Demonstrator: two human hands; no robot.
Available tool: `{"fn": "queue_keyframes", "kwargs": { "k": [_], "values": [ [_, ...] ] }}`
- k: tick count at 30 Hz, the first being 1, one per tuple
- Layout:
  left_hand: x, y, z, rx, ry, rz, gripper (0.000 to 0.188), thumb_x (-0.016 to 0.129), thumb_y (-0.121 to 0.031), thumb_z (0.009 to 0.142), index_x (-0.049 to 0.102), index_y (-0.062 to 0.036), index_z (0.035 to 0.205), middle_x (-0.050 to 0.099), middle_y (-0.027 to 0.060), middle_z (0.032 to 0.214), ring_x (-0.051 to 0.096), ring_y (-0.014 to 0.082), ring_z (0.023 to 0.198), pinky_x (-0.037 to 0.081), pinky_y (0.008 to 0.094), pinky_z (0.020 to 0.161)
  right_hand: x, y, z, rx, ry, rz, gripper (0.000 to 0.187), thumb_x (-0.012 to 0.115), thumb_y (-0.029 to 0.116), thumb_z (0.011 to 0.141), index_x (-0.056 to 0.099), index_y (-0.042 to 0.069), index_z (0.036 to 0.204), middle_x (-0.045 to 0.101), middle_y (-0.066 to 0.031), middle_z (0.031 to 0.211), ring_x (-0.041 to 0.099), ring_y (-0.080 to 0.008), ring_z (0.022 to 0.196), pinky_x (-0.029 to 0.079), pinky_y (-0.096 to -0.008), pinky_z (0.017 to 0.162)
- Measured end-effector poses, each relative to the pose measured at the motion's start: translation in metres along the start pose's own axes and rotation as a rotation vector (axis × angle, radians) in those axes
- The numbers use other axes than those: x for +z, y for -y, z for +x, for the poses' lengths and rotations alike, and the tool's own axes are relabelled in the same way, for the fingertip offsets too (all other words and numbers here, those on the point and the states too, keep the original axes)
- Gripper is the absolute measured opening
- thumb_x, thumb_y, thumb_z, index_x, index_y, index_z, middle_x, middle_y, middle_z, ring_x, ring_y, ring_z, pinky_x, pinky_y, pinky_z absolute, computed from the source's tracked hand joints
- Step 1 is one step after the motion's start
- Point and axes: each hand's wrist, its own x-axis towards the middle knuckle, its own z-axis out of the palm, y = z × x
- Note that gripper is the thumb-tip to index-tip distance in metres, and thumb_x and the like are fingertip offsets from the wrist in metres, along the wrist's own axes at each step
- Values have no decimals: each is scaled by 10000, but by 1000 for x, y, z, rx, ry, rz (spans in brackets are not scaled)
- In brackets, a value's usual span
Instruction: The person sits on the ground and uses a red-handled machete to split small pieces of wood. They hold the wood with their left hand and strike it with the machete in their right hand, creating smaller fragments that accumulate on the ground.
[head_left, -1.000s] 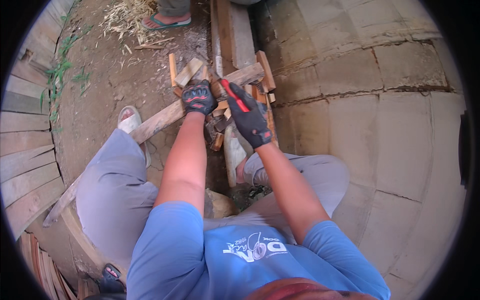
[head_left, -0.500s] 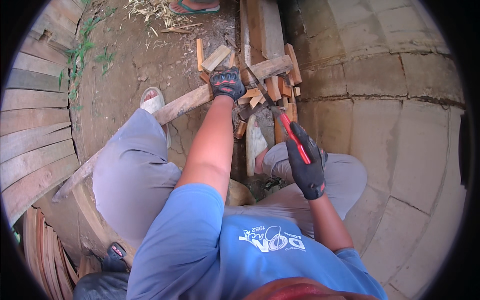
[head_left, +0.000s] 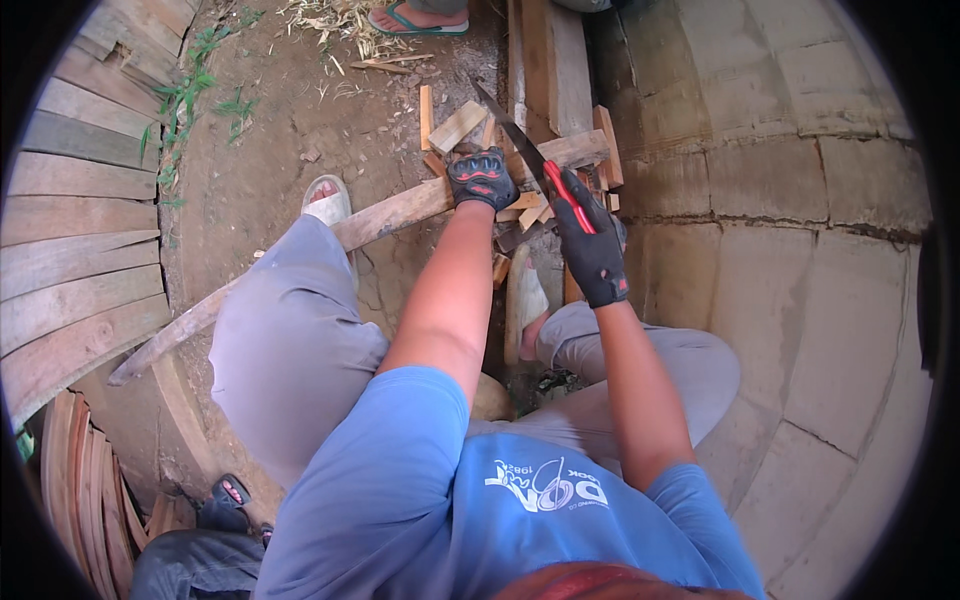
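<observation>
In a black glove with red trim, my left hand [head_left: 483, 180] is closed over a long weathered plank [head_left: 395, 217] and presses down on it. The plank slants from the lower left, past my left knee, to its far end right of centre. My right hand [head_left: 592, 245], also gloved, grips a handsaw by its red and black handle [head_left: 568, 198]. The dark saw blade [head_left: 508, 122] lies across the plank just right of my left hand, its tip pointing away from me. Where the teeth meet the wood is too small to make out.
Several short offcuts [head_left: 458, 127] lie around the plank's far end. Beyond it stands a thick wooden beam [head_left: 570, 75]. Another person's sandalled foot [head_left: 425, 18] is near wood shavings [head_left: 335, 25]. A block wall [head_left: 770, 180] bounds the right; boards [head_left: 85, 255] line the left.
My right hand has pushed the saw forward, away from me, so more blade extends past the plank. My left hand stays on the plank. The whole view has shifted slightly.
</observation>
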Motion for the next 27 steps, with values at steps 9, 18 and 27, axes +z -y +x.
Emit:
{"fn": "queue_keyframes", "kwargs": {
  "k": [9,18,27],
  "values": [
    [0,2,-2,0,-11,-15,418,730,-259,762,780,-101,1145,766,193,1172,739,366,1134,579,463,1001,-106,75,-99,179,142,-197,424,679,197,1040,676,98,1452,739,-186,1338,702,-349,1266,543,-432,1050],
    [2,4,-2,42,-16,53,367,732,-297,822,738,-154,1160,787,116,1149,756,312,1121,565,475,953,-44,36,-38,-16,121,-208,433,641,238,1069,653,109,1482,742,-185,1336,716,-345,1236,538,-426,1057],
    [3,9,-5,33,-17,17,374,701,-293,831,761,-115,1155,783,181,1149,753,350,1119,562,469,974,31,3,5,-77,36,-74,445,631,255,1071,643,120,1494,714,-207,1382,690,-361,1288,536,-429,1061]
  ]
}}
